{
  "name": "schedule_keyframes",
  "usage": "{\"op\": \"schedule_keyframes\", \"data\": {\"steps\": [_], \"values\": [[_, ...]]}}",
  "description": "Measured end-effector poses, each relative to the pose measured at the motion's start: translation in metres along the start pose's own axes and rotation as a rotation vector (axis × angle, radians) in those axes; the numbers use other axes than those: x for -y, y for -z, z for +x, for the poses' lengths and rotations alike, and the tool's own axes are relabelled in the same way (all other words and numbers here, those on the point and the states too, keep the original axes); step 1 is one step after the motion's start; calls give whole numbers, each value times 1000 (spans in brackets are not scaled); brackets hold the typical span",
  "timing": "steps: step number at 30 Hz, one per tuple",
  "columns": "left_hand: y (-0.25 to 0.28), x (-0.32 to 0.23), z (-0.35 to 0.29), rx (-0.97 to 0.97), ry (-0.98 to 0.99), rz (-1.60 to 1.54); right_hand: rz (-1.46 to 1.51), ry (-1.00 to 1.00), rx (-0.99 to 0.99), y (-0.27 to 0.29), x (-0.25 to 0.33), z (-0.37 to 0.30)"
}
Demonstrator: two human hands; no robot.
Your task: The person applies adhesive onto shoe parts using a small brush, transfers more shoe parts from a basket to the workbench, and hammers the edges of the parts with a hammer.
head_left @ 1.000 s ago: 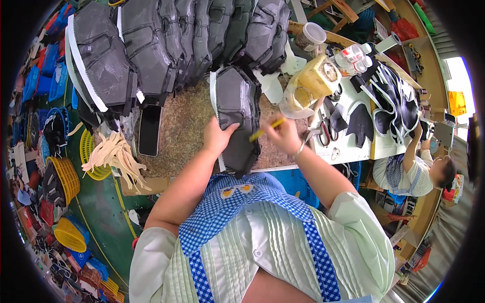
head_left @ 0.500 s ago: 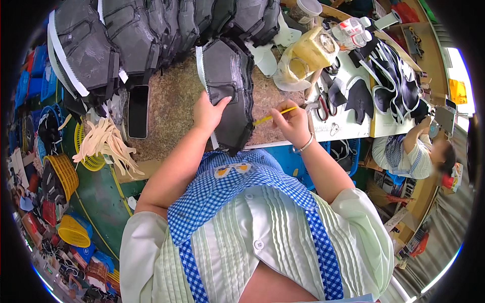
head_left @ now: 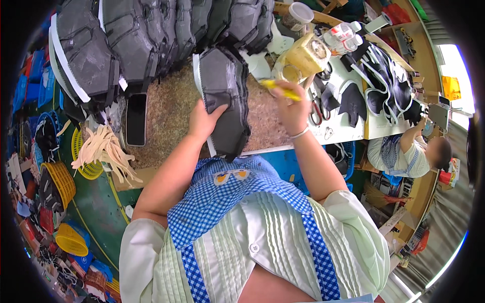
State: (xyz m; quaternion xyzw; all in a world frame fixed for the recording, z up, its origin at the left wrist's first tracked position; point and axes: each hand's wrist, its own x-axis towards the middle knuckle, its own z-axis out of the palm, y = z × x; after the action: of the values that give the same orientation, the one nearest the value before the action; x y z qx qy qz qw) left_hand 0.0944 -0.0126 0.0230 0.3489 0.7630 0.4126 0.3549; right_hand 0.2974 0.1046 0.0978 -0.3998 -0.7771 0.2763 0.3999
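A grey fabric panel with a white edge (head_left: pixel 225 96) lies on the speckled worktable (head_left: pixel 166 106), hanging a little over the near edge. My left hand (head_left: pixel 204 121) presses on its lower left part, fingers on the fabric. My right hand (head_left: pixel 290 108) is closed around a yellow brush (head_left: pixel 280 90), lifted to the right of the panel with its tip pointing toward a yellow glue pot (head_left: pixel 305 55).
A row of grey panels (head_left: pixel 151 35) leans along the far side of the table. A black phone (head_left: pixel 135 118) lies left. Beige strips (head_left: pixel 103 151) rest on a yellow basket. Black cut pieces (head_left: pixel 384 81), scissors (head_left: pixel 317 108) and bottles sit right. Another person (head_left: pixel 409 149) sits far right.
My right hand has lifted the brush off the panel and swung it right, toward the glue pot. My left hand stays on the panel.
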Motion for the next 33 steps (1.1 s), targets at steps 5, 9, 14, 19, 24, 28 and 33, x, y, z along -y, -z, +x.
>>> {"op": "schedule_keyframes", "data": {"steps": [5, 9, 14, 19, 24, 28, 33], "values": [[6, -3, -12, 106, -32, -359, -147, -430, -105, 45, -32, 47], [13, 13, -5, 35, 203, -631, -344, -580, 87, 45, -76, 52], [28, -11, -3, 151, 394, -885, 142, -764, 42, 66, -92, 40], [29, -8, 2, 204, 466, -908, 489, -343, 541, -34, 13, 14], [26, -11, 5, 243, 446, -887, 289, -206, 292, -64, 4, 24], [23, -4, 5, 210, 403, -879, 211, 49, 773, -38, 45, -14], [24, -3, 12, 282, 362, -845, 267, -387, 233, -38, 28, -3]]}}
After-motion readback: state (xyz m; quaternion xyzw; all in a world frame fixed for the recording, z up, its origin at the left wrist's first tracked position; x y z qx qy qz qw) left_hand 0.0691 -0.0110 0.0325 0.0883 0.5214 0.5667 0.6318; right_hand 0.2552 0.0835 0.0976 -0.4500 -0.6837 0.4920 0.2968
